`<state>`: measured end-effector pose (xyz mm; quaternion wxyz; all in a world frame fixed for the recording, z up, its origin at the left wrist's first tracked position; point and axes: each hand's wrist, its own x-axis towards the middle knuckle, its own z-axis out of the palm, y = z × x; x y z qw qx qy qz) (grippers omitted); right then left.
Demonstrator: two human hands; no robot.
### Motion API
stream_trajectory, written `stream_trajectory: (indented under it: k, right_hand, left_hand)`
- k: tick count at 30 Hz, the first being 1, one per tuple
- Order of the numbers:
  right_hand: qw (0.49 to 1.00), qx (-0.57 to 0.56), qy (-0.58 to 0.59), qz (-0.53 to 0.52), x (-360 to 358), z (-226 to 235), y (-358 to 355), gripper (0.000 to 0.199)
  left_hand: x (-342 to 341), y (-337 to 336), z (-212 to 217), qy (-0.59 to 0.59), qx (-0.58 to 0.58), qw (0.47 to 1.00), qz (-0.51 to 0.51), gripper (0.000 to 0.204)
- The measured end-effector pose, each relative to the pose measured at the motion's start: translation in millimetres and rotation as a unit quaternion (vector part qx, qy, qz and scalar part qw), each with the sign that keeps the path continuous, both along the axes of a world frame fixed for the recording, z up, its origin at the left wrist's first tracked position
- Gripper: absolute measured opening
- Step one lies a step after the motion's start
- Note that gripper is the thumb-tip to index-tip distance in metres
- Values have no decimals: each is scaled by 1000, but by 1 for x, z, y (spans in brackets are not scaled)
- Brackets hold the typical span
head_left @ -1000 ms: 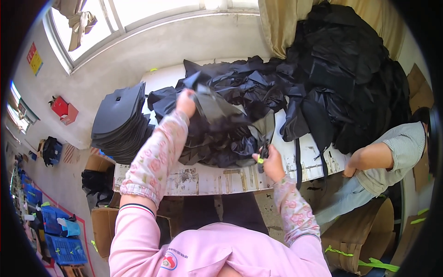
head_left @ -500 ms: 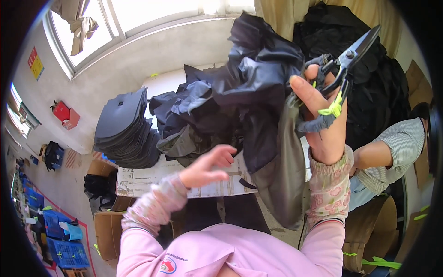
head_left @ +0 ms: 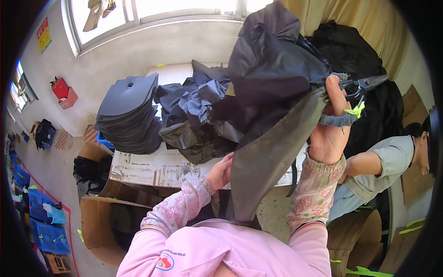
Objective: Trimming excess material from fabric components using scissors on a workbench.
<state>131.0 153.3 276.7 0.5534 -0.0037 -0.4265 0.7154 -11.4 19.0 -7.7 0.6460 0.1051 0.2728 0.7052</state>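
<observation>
My right hand (head_left: 332, 124), raised at the right, is closed around a pair of shears (head_left: 367, 84) with cloth-wrapped handles and a bright yellow-green tie. The blades point right, away from the cloth. At the thumb, this same hand also pinches a large dark fabric piece (head_left: 277, 147), black above and olive-grey below, which hangs down toward my lap. My left hand (head_left: 219, 173) is at the left edge of this piece, fingers apart and their tips partly hidden behind it. Whether it touches the cloth, I cannot tell.
On the white worn table (head_left: 138, 166) stand a stack of dark flat panels (head_left: 127, 106) and crumpled dark fabric (head_left: 198, 134). A black fabric heap (head_left: 378, 111) lies at the back right. Another person (head_left: 383, 166) sits at the right. Cardboard boxes (head_left: 101, 226) stand below the table.
My right hand has turned the shears toward the right, and the fabric now hangs spread out before me. My left hand has moved right and slightly down to the fabric's edge.
</observation>
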Motion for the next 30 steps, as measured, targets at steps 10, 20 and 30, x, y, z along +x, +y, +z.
stream_trajectory:
  k: [10, 20, 30]
  right_hand:
    - [792, 271, -414, -358, 79, -84, 38, 26]
    - [718, 192, -649, -163, 66, -267, 35, 32]
    - [696, 346, -620, 106, 47, -248, 59, 24]
  left_hand:
    - [-129, -159, 59, 188, 49, 956, 219, 27]
    - [-142, -182, 19, 661, -240, 657, 273, 41]
    - [-94, -153, 0, 819, -136, 556, 41, 36]
